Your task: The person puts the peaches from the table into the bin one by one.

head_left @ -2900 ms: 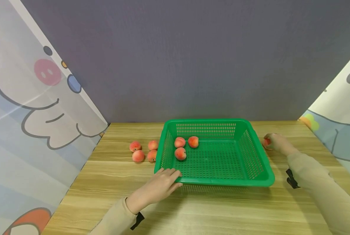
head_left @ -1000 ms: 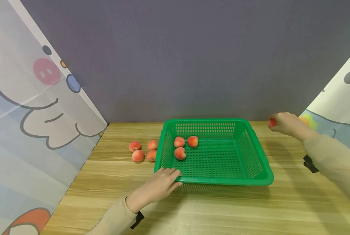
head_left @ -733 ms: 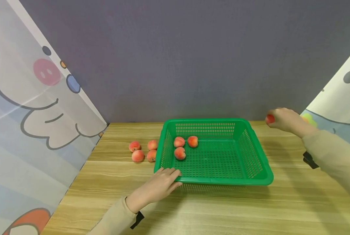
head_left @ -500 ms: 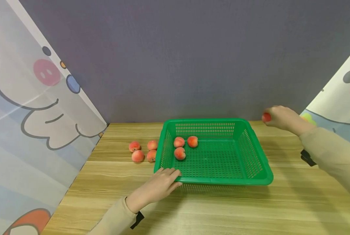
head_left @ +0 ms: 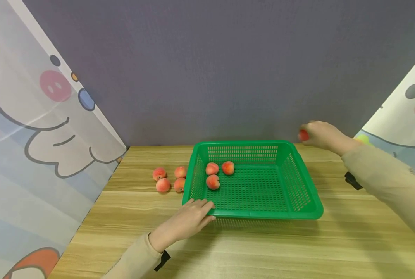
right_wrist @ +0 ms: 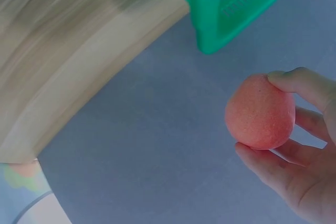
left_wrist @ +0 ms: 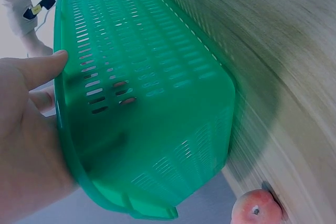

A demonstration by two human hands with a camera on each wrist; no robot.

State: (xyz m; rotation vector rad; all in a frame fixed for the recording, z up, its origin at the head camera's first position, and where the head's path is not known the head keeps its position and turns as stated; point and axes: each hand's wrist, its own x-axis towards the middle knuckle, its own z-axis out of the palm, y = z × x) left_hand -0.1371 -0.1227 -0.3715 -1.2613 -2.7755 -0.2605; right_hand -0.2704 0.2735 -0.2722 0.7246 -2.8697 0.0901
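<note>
A green slotted plastic basket (head_left: 263, 214) stands on the wooden table, with 3 peaches (head_left: 212, 182) grouped at its left end. My left hand (head_left: 186, 221) grips the near rim by the left corner; the left wrist view shows the thumb (left_wrist: 50, 67) on the outer side and the other fingers mostly hidden behind the rim. Raised just beyond the basket's far right corner, my right hand (head_left: 321, 135) holds a peach (right_wrist: 260, 112) between thumb and fingertips, in the air and apart from the basket.
Several more peaches (head_left: 163, 185) lie on the table (head_left: 130, 217) left of the basket, one close against its wall. A grey wall (head_left: 210, 77) rises behind the table, and cartoon-printed curtains (head_left: 47, 155) hang at both sides.
My right hand picked up the peach from the table right of the basket, lifted it, and has since moved left toward the basket's far right corner. The left hand stays on the rim.
</note>
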